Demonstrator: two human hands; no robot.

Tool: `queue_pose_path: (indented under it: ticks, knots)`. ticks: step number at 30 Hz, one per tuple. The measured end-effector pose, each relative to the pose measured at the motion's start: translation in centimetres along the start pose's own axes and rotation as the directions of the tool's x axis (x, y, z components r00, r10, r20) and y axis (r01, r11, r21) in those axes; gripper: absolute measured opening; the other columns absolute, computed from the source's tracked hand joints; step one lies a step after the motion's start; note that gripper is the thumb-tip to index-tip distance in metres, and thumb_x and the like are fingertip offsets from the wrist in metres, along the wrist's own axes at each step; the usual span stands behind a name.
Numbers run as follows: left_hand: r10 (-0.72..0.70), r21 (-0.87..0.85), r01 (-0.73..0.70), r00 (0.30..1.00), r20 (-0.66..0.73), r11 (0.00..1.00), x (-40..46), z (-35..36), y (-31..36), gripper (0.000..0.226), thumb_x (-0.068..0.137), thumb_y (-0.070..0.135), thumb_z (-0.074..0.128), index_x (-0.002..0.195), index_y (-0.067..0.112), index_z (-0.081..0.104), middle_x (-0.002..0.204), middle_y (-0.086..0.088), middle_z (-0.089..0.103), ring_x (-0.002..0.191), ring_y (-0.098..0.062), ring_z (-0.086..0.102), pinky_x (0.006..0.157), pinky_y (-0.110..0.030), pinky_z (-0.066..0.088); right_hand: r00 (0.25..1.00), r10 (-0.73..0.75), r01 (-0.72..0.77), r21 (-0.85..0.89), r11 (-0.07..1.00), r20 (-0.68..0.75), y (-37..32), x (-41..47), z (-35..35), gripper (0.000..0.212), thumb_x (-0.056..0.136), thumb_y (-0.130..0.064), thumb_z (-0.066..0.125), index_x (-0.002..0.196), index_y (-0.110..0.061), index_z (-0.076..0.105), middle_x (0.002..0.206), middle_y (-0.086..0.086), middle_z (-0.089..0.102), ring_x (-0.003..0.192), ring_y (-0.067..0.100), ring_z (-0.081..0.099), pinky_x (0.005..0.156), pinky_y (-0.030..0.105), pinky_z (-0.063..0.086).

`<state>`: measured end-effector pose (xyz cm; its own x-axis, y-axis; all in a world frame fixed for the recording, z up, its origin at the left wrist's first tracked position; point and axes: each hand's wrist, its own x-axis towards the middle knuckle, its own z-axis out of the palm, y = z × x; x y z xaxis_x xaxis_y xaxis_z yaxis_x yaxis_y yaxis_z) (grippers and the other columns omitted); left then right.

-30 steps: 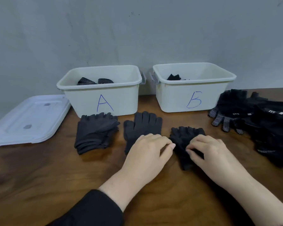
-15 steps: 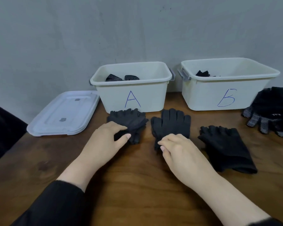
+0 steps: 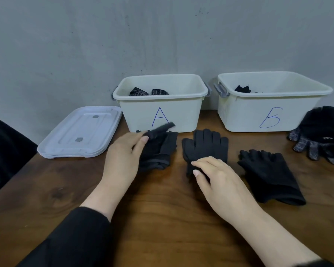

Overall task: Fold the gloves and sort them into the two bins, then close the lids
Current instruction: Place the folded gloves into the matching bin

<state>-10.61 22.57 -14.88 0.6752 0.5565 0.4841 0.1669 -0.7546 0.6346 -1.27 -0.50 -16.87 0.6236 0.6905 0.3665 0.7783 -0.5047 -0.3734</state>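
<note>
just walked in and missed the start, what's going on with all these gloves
A person is sorting dark gloves at a wooden table. The left hand is lifting the edge of the glove stack in front of bin A, while the right hand pinches the cuff of the flat glove beside it. Another glove pile lies to the right. Bin A and bin B stand open, each holding some gloves; the lids sit stacked on the left.
</note>
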Motion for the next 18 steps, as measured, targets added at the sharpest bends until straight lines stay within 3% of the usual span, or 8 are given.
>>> queue_pose_path:
  ticks: [3, 5, 8, 10, 11, 13, 15, 18]
  knots:
    - [0.008, -0.077, -0.021, 0.986, -0.166, 0.997, -0.1, -0.2, 3.1, 0.026, 0.103, 0.028, 0.050, 0.117, 0.025, 0.071, 0.104, 0.011, 0.060, 0.098, 0.004, 0.052, 0.084, -0.002, 0.033, 0.990, 0.048, -0.027, 0.153, 0.988, -0.134, -0.6, 0.0, -1.0, 0.042, 0.100, -0.045, 0.042, 0.135, -0.031, 0.060, 0.129, -0.020, 0.060, 0.122, -0.002, 0.052, 0.106, 0.016, 0.038]
    - [0.043, -0.141, -0.068, 0.984, -0.172, 0.988, -0.6, 0.3, 6.3, 0.024, 0.102, 0.028, 0.051, 0.113, 0.027, 0.072, 0.099, 0.010, 0.058, 0.097, 0.003, 0.053, 0.081, -0.003, 0.034, 0.976, 0.129, -0.042, 0.425, 0.904, -0.176, -1.4, -0.2, -1.8, 0.045, 0.098, -0.050, 0.044, 0.140, -0.036, 0.055, 0.131, -0.025, 0.059, 0.124, -0.007, 0.051, 0.106, 0.016, 0.043]
    - [0.098, -0.332, -0.103, 0.995, -0.034, 0.938, -2.1, 2.8, 11.4, 0.025, 0.103, 0.026, 0.051, 0.113, 0.027, 0.074, 0.105, 0.019, 0.068, 0.104, 0.008, 0.057, 0.086, -0.004, 0.038, 0.957, 0.257, -0.038, 0.822, 0.568, -0.133, -2.3, -0.2, -2.6, 0.044, 0.099, -0.054, 0.047, 0.138, -0.037, 0.054, 0.132, -0.019, 0.064, 0.126, 0.000, 0.057, 0.106, 0.031, 0.050]
    - [0.090, -0.507, 0.009, 0.981, 0.169, 0.862, -3.0, 4.7, 14.3, 0.030, 0.105, 0.027, 0.046, 0.121, 0.029, 0.071, 0.113, 0.023, 0.070, 0.111, 0.011, 0.058, 0.094, -0.008, 0.042, 0.893, 0.434, -0.050, 0.934, 0.353, -0.116, -2.0, -0.4, -3.3, 0.038, 0.097, -0.059, 0.052, 0.117, -0.031, 0.067, 0.116, -0.004, 0.072, 0.115, 0.012, 0.066, 0.100, 0.051, 0.054]
    - [0.101, -0.576, 0.075, 0.959, 0.267, 0.814, -3.3, 5.6, 15.3, 0.032, 0.106, 0.026, 0.043, 0.125, 0.030, 0.069, 0.116, 0.024, 0.070, 0.114, 0.011, 0.058, 0.097, -0.011, 0.043, 0.843, 0.526, -0.062, 0.953, 0.297, -0.109, -1.6, -0.6, -4.1, 0.031, 0.098, -0.054, 0.055, 0.108, -0.027, 0.068, 0.107, 0.001, 0.074, 0.109, 0.016, 0.069, 0.097, 0.055, 0.055]
    - [0.139, -0.645, 0.123, 0.930, 0.339, 0.754, -3.9, 7.0, 16.4, 0.036, 0.108, 0.025, 0.036, 0.126, 0.032, 0.066, 0.114, 0.025, 0.070, 0.115, 0.007, 0.059, 0.098, -0.014, 0.045, 0.770, 0.627, -0.091, 0.953, 0.288, -0.116, -0.3, -1.0, -5.8, 0.019, 0.103, -0.033, 0.057, 0.107, -0.017, 0.067, 0.104, 0.003, 0.076, 0.102, 0.018, 0.073, 0.092, 0.051, 0.058]
    - [0.148, -0.657, 0.069, 0.952, 0.268, 0.751, -4.3, 8.0, 16.2, 0.038, 0.109, 0.025, 0.032, 0.121, 0.030, 0.068, 0.107, 0.022, 0.073, 0.110, 0.003, 0.063, 0.094, -0.013, 0.047, 0.743, 0.657, -0.102, 0.948, 0.301, -0.129, 1.4, -1.5, -8.4, 0.014, 0.104, -0.020, 0.055, 0.110, -0.010, 0.064, 0.106, 0.003, 0.076, 0.095, 0.017, 0.075, 0.084, 0.043, 0.062]
    - [0.155, -0.505, -0.049, 0.973, 0.169, 0.862, -5.0, 9.5, 14.6, 0.031, 0.106, 0.031, 0.039, 0.108, 0.030, 0.070, 0.095, 0.019, 0.072, 0.101, 0.005, 0.063, 0.085, -0.005, 0.044, 0.755, 0.616, -0.215, 0.803, 0.556, -0.224, 4.1, -1.9, -13.2, 0.010, 0.103, -0.021, 0.057, 0.111, -0.019, 0.062, 0.102, -0.008, 0.073, 0.080, 0.002, 0.074, 0.070, 0.025, 0.061]
